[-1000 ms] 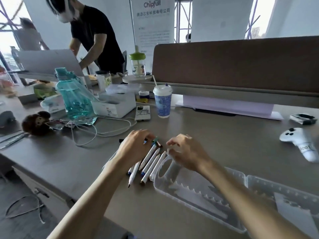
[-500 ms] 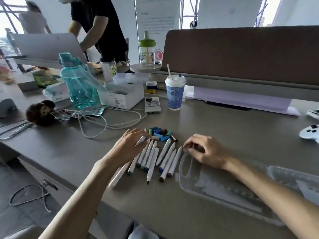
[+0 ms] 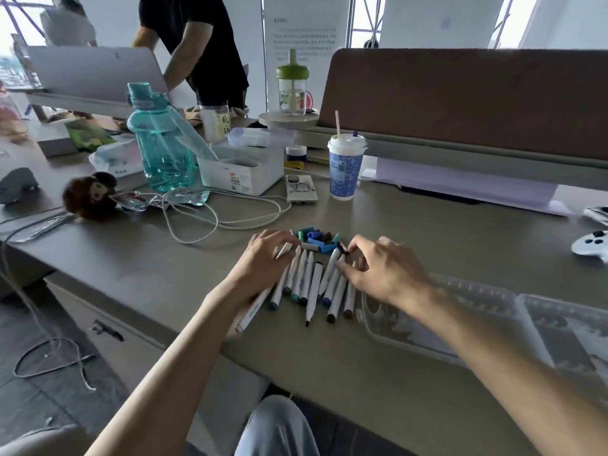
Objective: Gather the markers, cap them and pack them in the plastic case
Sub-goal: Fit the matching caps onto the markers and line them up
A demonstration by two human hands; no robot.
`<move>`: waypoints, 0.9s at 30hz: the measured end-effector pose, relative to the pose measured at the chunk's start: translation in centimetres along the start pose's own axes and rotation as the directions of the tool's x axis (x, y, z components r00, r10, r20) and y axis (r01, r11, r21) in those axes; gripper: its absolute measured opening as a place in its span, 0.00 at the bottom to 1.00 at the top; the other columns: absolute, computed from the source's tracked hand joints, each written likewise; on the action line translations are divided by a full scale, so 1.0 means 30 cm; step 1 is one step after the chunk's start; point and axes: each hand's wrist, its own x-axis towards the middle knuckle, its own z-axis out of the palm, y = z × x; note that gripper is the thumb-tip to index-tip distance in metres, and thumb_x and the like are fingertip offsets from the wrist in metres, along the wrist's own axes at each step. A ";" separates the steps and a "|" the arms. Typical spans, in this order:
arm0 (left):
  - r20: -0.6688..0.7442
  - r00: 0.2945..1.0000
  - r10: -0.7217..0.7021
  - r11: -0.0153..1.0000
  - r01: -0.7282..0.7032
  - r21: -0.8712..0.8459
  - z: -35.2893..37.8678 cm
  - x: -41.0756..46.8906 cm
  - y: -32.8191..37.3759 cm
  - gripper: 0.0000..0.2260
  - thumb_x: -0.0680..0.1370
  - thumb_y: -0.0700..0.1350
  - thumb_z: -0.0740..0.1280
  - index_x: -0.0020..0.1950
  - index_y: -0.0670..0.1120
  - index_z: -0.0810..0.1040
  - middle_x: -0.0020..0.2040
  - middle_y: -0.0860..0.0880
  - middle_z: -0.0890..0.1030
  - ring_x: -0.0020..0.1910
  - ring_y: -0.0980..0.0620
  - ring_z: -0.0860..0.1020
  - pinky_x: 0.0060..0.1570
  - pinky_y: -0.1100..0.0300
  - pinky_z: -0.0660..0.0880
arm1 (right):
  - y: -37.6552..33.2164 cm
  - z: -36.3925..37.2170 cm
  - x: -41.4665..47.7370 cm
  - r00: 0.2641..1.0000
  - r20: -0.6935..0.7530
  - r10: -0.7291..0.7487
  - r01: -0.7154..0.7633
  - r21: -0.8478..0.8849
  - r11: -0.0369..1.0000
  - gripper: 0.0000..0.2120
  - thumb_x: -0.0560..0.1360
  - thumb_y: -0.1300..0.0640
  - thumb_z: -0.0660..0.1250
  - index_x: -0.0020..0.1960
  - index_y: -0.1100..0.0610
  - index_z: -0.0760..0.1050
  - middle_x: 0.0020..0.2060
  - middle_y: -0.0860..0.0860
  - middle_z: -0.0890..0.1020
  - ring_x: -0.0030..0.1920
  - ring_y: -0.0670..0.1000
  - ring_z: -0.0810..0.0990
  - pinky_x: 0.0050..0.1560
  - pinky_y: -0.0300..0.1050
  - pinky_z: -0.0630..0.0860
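Several white markers (image 3: 312,284) lie uncapped, side by side, near the desk's front edge. A small pile of blue, teal and dark caps (image 3: 317,238) sits just beyond their far ends. My left hand (image 3: 263,261) lies palm-down on the leftmost markers, with one marker (image 3: 255,307) running under it. My right hand (image 3: 378,268) hovers over the rightmost markers, fingers spread, fingertips touching marker ends beside a dark cap. The clear plastic case (image 3: 493,324) lies open to the right, partly hidden by my right forearm.
White cables (image 3: 214,218), a teal water bottle (image 3: 158,146), a white box (image 3: 243,169), a small white device (image 3: 301,189) and a blue paper cup (image 3: 345,169) stand behind the markers. A white controller (image 3: 595,245) is far right. A person in black leans over the neighbouring desk.
My right hand moved left from the case's edge onto the rightmost markers. My left hand shifted slightly toward the marker tips. The view dropped, and the cap pile came into sight.
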 end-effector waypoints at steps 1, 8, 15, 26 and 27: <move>0.013 1.000 -0.007 1.000 0.007 -0.021 -0.012 -0.009 -0.006 0.12 0.76 0.45 0.68 0.55 0.60 0.77 0.63 0.54 0.75 0.66 0.50 0.68 0.67 0.50 0.66 | -0.013 0.002 -0.008 1.000 0.010 0.005 -0.005 -0.015 1.000 0.25 0.77 0.32 0.57 0.60 0.52 0.71 0.37 0.46 0.73 0.41 0.48 0.73 0.50 0.49 0.76; 0.144 0.984 -0.107 0.988 0.121 -0.096 -0.156 -0.158 -0.017 0.25 0.67 0.53 0.69 0.63 0.63 0.70 0.67 0.58 0.68 0.70 0.55 0.61 0.67 0.52 0.63 | -0.088 0.014 -0.037 0.997 -0.049 -0.067 0.066 -0.020 0.998 0.25 0.76 0.33 0.57 0.59 0.52 0.73 0.51 0.50 0.77 0.55 0.52 0.73 0.55 0.52 0.72; 0.074 0.991 -0.108 0.972 0.090 0.215 -0.135 -0.204 -0.014 0.20 0.76 0.47 0.69 0.68 0.53 0.71 0.68 0.50 0.71 0.69 0.47 0.65 0.66 0.56 0.63 | -0.133 -0.008 -0.017 0.924 0.078 -0.374 0.353 0.201 0.914 0.11 0.77 0.60 0.66 0.57 0.52 0.81 0.51 0.49 0.79 0.54 0.51 0.77 0.56 0.52 0.75; 0.068 0.990 -0.124 0.970 0.106 0.221 -0.127 -0.168 -0.023 0.22 0.77 0.56 0.67 0.69 0.55 0.69 0.69 0.53 0.71 0.70 0.51 0.63 0.68 0.53 0.61 | -0.111 -0.015 0.051 0.810 0.092 -0.579 0.584 -0.050 0.810 0.17 0.75 0.74 0.61 0.49 0.55 0.81 0.41 0.48 0.79 0.43 0.50 0.78 0.53 0.45 0.77; 0.050 0.991 -0.123 0.971 0.110 0.212 -0.123 -0.162 -0.024 0.21 0.77 0.55 0.67 0.69 0.54 0.69 0.68 0.53 0.72 0.70 0.50 0.64 0.68 0.53 0.62 | -0.115 -0.017 0.049 0.804 0.105 -0.586 0.593 -0.055 0.803 0.17 0.76 0.72 0.60 0.54 0.55 0.81 0.44 0.49 0.80 0.44 0.50 0.78 0.55 0.45 0.76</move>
